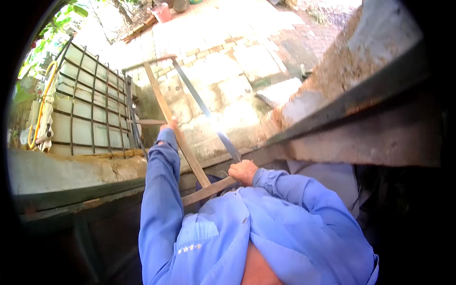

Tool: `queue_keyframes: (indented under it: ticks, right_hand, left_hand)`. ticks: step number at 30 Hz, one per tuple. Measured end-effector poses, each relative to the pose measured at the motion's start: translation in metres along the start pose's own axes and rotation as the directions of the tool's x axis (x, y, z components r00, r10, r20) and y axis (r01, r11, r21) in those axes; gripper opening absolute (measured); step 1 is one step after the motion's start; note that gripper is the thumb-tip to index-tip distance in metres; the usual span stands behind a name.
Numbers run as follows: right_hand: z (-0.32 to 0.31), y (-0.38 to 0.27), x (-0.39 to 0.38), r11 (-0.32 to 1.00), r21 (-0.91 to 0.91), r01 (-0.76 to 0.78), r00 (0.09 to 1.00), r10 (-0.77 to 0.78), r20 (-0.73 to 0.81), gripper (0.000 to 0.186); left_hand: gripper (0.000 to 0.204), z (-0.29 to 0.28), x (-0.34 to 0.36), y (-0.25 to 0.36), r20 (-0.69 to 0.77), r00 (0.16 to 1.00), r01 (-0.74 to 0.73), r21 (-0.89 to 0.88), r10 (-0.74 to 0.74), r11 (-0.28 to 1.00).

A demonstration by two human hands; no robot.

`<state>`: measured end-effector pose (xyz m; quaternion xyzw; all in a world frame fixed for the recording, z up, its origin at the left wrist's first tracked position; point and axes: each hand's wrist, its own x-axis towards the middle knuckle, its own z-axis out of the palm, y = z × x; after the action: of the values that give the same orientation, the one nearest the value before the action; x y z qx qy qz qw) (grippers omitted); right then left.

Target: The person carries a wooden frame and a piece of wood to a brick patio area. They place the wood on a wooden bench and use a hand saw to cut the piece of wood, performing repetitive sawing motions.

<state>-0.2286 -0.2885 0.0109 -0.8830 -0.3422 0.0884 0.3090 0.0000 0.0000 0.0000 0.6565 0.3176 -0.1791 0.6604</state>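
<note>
Where the view begins at far left, a caged white tank (85,109) stands outdoors behind a grid of dark metal bars, a yellow hose (42,102) looped down its near corner, green leaves (61,16) above it. Next, a rough concrete ledge (71,168) edged with a dark metal strip runs across the foreground. Person in a blue long-sleeved shirt (223,237), seen from above, leans over that ledge. Left hand (168,127) reaches well forward, mostly covered by the sleeve cuff, fingers apparently closed round the long wooden bar (178,130) of a bow saw; exact grip cannot be told. Saw frame: pale wood, angling from upper left down toward the chest, with a cross-piece (209,190) near the body. Right hand (243,172), close to the chest, fist wrapped round the near end of the frame, where the dark blade (204,111) meets it. Blade runs up and away over pale paving slabs (247,61). At right, a crumbling masonry wall (342,66); a pink bucket (163,12) sits far off at top.
</note>
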Motion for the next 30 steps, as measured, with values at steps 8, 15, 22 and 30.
queue_keyframes:
  ticks: [8,15,22,30]
  right_hand:
    - [-0.058,0.075,0.105,0.997,-0.04,-0.062,0.998,0.063,0.03,0.013]
    - [-0.06,0.176,0.21,0.863,0.011,-0.505,0.856,0.499,0.132,0.018]
    - [-0.091,0.254,0.267,0.492,0.348,-0.798,0.509,0.859,-0.049,0.018]
    - [-0.117,0.422,0.283,0.275,0.686,-0.674,0.282,0.954,-0.105,0.016]
  left_hand:
    - [0.078,0.008,0.097,0.054,0.229,0.946,0.224,0.056,-0.231,0.973]
    - [0.043,0.045,0.12,0.114,0.532,0.764,-0.261,-0.262,0.365,0.929]
    - [0.038,-0.009,0.175,0.061,0.549,0.835,-0.186,0.236,0.027,0.954]
    - [0.038,-0.12,0.292,-0.072,0.331,0.943,-0.258,0.81,-0.047,0.527]
